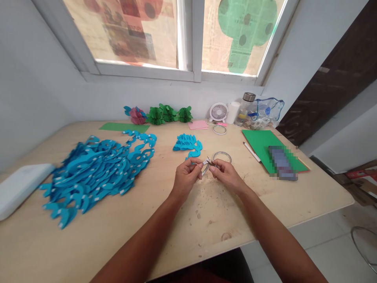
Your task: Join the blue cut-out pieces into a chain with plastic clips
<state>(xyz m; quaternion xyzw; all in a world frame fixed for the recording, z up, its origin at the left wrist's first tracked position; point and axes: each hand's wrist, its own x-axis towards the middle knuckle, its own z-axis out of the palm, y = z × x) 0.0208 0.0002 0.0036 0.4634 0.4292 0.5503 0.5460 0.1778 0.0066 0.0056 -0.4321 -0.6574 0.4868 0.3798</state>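
My left hand (190, 171) is closed around a narrow roll of white tape (204, 170), its edge showing below the fingers. My right hand (225, 173) is closed on small dark scissors (210, 162), whose blades meet the tape end between my hands. Both hands are just above the table, fingertips close together. Beyond them is a stack of blue curved paper pieces (186, 142), with one piece trailing towards my left hand. Another tape ring (222, 157) lies just past my right hand.
A large heap of blue paper pieces with white squares (97, 169) covers the table's left. Green sheets (259, 145), a white pen (251, 152) and a blurred phone (282, 163) lie right. A small fan (218, 113) and glass bottle (245, 110) stand by the wall.
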